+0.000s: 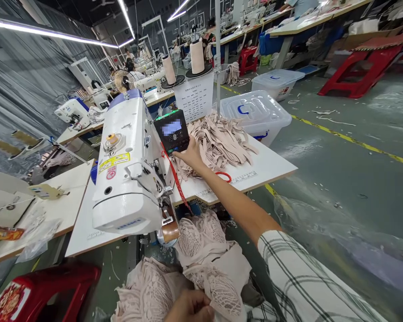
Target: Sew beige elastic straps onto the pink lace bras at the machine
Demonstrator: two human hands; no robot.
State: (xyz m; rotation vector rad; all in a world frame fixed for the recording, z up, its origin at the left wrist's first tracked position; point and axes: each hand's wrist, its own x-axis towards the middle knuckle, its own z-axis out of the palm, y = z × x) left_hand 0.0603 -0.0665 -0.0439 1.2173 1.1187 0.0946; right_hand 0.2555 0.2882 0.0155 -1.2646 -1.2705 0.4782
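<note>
Stretched forward, my right hand (191, 156) grips the lower right corner of a black control panel (172, 130) with a lit screen. Its thumb lies along the panel's bottom edge, and the other fingers are partly hidden at the side. At the bottom, my left hand (191, 306) is closed, its curled fingers pinching the edge of a beige lace bra (218, 286). More beige lace garments (151, 286) lie beside it, below the sewing machine's arm. The white sewing machine (124, 179) stands left of the panel, with a red ribbon (176, 179) hanging next to it.
Beige fabric strips (221, 138) are heaped on the white table (272, 165), near red scissor handles (224, 176). Thread cones (197, 57) stand behind. A lidded plastic box (255, 112) sits beyond the table, and a red stool (53, 286) at lower left.
</note>
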